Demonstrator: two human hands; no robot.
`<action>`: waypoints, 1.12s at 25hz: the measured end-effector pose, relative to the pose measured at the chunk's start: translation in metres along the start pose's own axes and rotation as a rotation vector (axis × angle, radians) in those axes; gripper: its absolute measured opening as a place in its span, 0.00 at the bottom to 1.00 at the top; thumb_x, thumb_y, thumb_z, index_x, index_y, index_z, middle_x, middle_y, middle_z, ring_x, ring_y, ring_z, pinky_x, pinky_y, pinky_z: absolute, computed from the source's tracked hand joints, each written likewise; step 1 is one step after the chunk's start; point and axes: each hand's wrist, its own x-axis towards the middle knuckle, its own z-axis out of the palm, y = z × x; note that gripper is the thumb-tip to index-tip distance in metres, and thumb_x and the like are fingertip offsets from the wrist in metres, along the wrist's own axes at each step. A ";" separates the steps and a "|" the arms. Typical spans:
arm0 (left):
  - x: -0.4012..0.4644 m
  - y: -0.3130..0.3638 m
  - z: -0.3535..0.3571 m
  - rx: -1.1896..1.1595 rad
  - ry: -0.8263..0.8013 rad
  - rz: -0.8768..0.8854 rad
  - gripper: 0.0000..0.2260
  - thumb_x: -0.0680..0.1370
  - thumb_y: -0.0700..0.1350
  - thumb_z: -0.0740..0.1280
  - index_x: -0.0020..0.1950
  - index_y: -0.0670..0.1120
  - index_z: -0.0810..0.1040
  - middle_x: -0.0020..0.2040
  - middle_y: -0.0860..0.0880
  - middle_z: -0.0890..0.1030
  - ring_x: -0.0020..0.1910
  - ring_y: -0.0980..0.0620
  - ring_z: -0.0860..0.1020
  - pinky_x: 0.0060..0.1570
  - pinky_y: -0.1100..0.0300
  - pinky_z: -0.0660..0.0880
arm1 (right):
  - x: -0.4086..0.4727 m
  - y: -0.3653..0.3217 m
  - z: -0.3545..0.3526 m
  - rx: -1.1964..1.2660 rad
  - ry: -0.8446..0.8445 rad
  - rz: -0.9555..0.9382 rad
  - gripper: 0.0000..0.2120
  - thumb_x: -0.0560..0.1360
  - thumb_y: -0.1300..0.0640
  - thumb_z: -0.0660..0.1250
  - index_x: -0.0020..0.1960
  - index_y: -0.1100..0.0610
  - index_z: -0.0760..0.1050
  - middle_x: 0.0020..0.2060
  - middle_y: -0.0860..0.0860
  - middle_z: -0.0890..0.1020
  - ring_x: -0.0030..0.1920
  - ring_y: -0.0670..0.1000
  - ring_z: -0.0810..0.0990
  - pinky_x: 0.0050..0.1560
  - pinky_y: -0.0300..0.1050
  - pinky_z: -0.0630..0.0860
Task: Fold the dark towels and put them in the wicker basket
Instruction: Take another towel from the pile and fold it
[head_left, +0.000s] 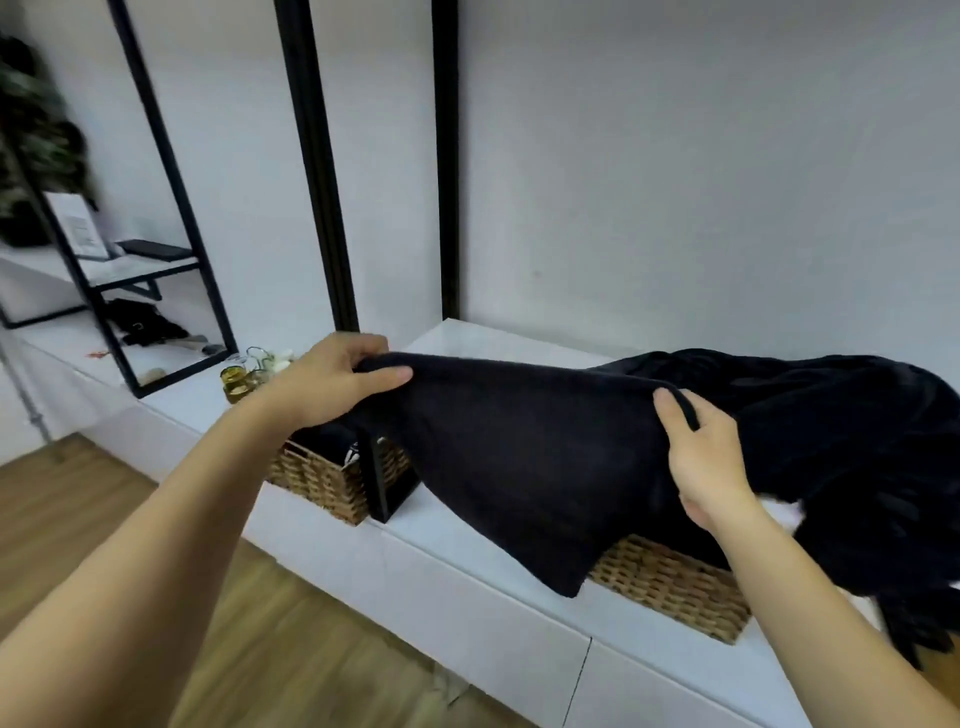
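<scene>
A dark towel (524, 457) hangs stretched between my hands above the white counter (467, 587). My left hand (332, 379) pinches its upper left corner, thumb on top. My right hand (701, 447) grips the upper edge further right. The towel's lower corner droops over the front of a wicker basket (675, 587) at the right, which is mostly hidden under a heap of dark towels (831, 415). A second wicker basket (322, 478) stands at the left below my left hand, with dark fabric inside.
A black box (384, 478) stands against the left basket. Small glass jars (244, 374) sit behind my left hand. Black frame posts (317, 166) rise from the counter. A shelf (140, 265) with items lies far left. Wood floor (260, 649) runs below.
</scene>
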 end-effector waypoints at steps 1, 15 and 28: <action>-0.022 -0.011 -0.004 0.154 -0.130 -0.111 0.12 0.79 0.54 0.70 0.40 0.49 0.80 0.35 0.56 0.81 0.35 0.56 0.79 0.40 0.60 0.73 | -0.017 0.005 0.004 -0.039 -0.064 0.007 0.09 0.83 0.52 0.64 0.50 0.48 0.83 0.47 0.43 0.86 0.50 0.43 0.83 0.52 0.40 0.78; -0.244 -0.066 -0.079 0.006 0.158 -0.289 0.13 0.80 0.47 0.70 0.37 0.43 0.80 0.33 0.52 0.79 0.35 0.55 0.76 0.43 0.55 0.70 | -0.130 -0.019 0.122 -0.167 -0.403 -0.038 0.09 0.83 0.49 0.63 0.51 0.46 0.82 0.45 0.42 0.86 0.47 0.43 0.84 0.43 0.35 0.77; -0.412 -0.179 -0.134 0.439 0.164 -0.535 0.20 0.78 0.56 0.71 0.33 0.46 0.72 0.28 0.53 0.72 0.28 0.53 0.70 0.31 0.55 0.65 | -0.229 -0.055 0.229 -0.099 -0.305 -0.280 0.14 0.82 0.52 0.63 0.39 0.44 0.76 0.31 0.37 0.79 0.34 0.36 0.75 0.38 0.30 0.70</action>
